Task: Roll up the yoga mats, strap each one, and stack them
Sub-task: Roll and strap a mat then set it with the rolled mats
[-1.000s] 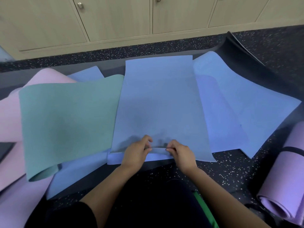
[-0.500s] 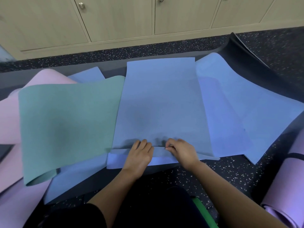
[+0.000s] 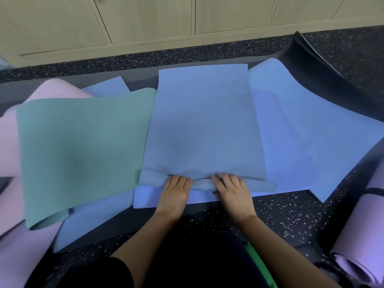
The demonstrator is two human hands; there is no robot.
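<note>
A blue yoga mat (image 3: 203, 125) lies flat on the floor in front of me, on top of other blue mats (image 3: 311, 132). Its near edge is turned over into a short, thin roll (image 3: 151, 179). My left hand (image 3: 174, 192) and my right hand (image 3: 234, 190) lie side by side on the middle of that roll. The fingers of both reach over it and press down on it. A rolled purple mat (image 3: 361, 235) with a black strap (image 3: 374, 191) around it lies at the lower right.
A green mat (image 3: 83, 146) overlaps the blue one on the left, with pink (image 3: 8, 142) and lilac (image 3: 20, 256) mats under it. A dark mat (image 3: 315, 65) curls up at the back right. Wooden cabinets (image 3: 145, 17) stand behind. The floor is dark and speckled.
Both hands went from pinching the mat's near edge to lying over it. The edge has been folded over into a thin roll and pushed slightly forward.
</note>
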